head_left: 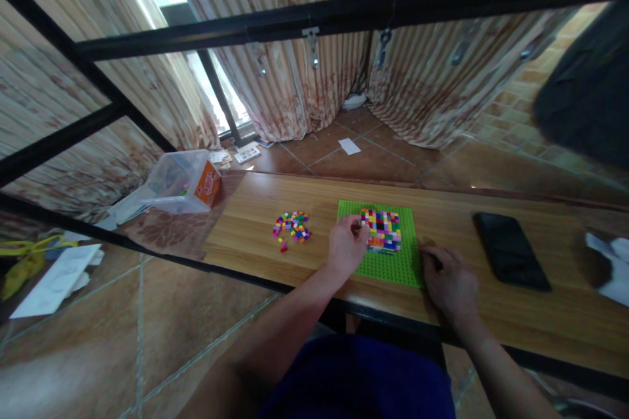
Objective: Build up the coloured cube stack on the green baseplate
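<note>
A green baseplate [388, 262] lies on the wooden table [275, 255], with a block of multicoloured small bricks [382, 229] built on its far half. My left hand [346, 245] rests on the plate's left side, its fingers pinched against the left edge of the brick block; what they hold is too small to see. My right hand [449, 281] lies at the plate's near right corner, fingers curled down against the plate's edge. A loose pile of coloured bricks [292, 226] sits on the table left of the plate.
A black phone [511, 250] lies flat to the right of the plate. A clear plastic box with an orange label [184, 182] stands at the table's left end. White cloth [609, 268] is at the far right. Black frame bars [344, 13] cross overhead.
</note>
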